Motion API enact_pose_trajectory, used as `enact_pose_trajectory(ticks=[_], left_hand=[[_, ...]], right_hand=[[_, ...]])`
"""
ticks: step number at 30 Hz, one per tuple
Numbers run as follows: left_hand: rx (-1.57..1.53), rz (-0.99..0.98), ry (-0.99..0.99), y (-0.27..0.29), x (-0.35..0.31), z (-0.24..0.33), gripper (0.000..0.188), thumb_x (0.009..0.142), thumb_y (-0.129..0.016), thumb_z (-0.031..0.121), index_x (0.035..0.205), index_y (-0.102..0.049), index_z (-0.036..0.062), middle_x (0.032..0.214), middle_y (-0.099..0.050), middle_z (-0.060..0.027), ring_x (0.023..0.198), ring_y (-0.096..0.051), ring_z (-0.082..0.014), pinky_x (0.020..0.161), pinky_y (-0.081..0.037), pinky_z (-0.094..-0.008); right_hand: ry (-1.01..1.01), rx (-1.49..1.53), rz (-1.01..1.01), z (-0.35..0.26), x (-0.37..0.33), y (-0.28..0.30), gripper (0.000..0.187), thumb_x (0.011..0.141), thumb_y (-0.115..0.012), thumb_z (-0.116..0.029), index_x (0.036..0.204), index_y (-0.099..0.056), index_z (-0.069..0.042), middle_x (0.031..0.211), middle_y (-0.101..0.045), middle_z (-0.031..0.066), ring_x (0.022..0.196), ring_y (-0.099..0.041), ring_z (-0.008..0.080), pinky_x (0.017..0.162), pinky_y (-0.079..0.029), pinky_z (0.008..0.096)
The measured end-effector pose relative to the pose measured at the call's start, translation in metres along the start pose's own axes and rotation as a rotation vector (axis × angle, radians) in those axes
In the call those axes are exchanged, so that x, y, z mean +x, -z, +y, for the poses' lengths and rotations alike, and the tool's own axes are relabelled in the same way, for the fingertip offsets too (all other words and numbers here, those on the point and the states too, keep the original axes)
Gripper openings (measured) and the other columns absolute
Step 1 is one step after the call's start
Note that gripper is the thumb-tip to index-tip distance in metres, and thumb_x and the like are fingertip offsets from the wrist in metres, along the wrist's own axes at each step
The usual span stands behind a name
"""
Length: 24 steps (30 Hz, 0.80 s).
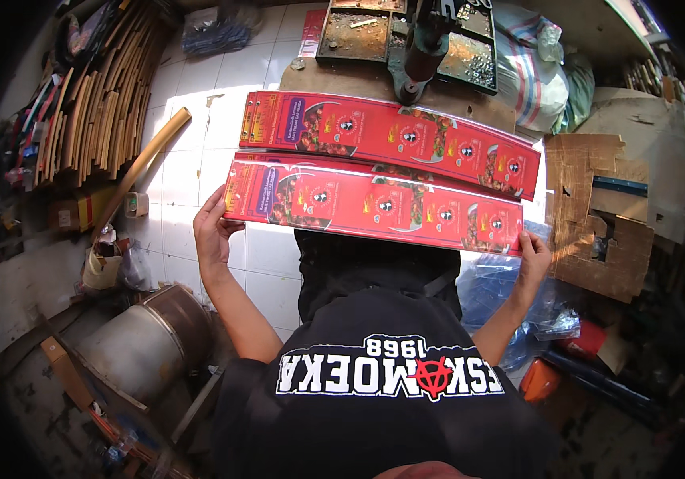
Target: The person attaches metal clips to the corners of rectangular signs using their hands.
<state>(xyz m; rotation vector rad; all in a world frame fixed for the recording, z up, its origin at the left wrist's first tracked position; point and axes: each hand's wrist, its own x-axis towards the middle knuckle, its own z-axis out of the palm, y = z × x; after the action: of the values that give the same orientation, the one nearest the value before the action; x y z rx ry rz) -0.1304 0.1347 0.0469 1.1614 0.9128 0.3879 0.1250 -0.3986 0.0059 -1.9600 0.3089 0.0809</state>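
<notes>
The person's left hand (212,227) grips the left end of a long red strip (350,199) held across the lap; the right hand (532,257) pinches its right end. Just beyond lies a second strip (390,137), seemingly resting on the brown bench (314,78). Farther back are a metal post (425,57) and a dark tray (350,36).

Left hand (213,226) holds a red strip (350,201); right hand (534,253), its right end.

black shirt lettering (389,375) (inverted), printed red strips (374,203)
</notes>
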Motion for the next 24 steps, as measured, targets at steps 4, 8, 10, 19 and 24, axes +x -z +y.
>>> enact_pose_trajectory(ticks=[4,8,10,19,24], left_hand=[[-0.18,-0.107,0.007,0.0,-0.007,-0.007,0.055,0.09,-0.052,0.017,0.139,-0.041,-0.0039,0.116,-0.064,-0.0162,0.093,-0.067,-0.0212,0.075,-0.058,-0.0336],[-0.594,-0.245,-0.134,-0.032,-0.021,-0.006,0.062,0.089,-0.054,0.017,0.144,-0.032,-0.0015,0.136,-0.05,-0.0189,0.124,-0.052,-0.0279,0.099,-0.047,-0.0444],[-0.7,-0.251,-0.187,-0.048,-0.028,-0.007,0.062,0.089,-0.056,0.017,0.143,-0.034,-0.0027,0.136,-0.051,-0.019,0.125,-0.051,-0.0282,0.1,-0.046,-0.0445],[-0.894,-0.19,-0.224,-0.116,-0.035,0.017,0.063,0.076,-0.053,0.003,0.137,-0.041,-0.0072,0.126,-0.059,-0.0225,0.114,-0.06,-0.0343,0.103,-0.046,-0.0466],[-0.849,-0.369,-0.144,-0.164,-0.062,0.021,0.056,0.079,-0.048,-0.002,0.135,-0.044,-0.0086,0.128,-0.056,-0.0241,0.118,-0.057,-0.0365,0.105,-0.042,-0.0506]], right_hand=[[-0.088,0.208,-0.065,0.011,-0.003,0.028,0.017,0.086,-0.072,-0.01,0.097,-0.07,0.003,0.083,-0.067,0.0033,0.072,-0.058,0.0078,0.067,-0.047,0.0204],[-0.132,0.334,-0.097,0.02,-0.011,0.049,0.016,0.087,-0.071,-0.01,0.099,-0.068,0.001,0.086,-0.068,0.0038,0.075,-0.062,0.0103,0.071,-0.05,0.0226],[-0.147,0.359,-0.122,0.025,-0.013,0.054,0.017,0.087,-0.071,-0.01,0.1,-0.068,0.001,0.087,-0.068,0.0041,0.076,-0.063,0.011,0.071,-0.051,0.0235],[-0.058,-0.541,0.033,0.011,-0.008,0.075,0.021,0.089,-0.065,-0.008,0.106,-0.07,0.004,0.093,-0.07,0.0062,0.083,-0.065,0.0116,0.074,-0.051,0.0235],[0.228,-0.055,0.06,-0.08,-0.011,0.023,0.021,0.09,-0.064,-0.001,0.11,-0.068,0.004,0.095,-0.07,0.0089,0.087,-0.066,0.0132,0.077,-0.053,0.0237]])
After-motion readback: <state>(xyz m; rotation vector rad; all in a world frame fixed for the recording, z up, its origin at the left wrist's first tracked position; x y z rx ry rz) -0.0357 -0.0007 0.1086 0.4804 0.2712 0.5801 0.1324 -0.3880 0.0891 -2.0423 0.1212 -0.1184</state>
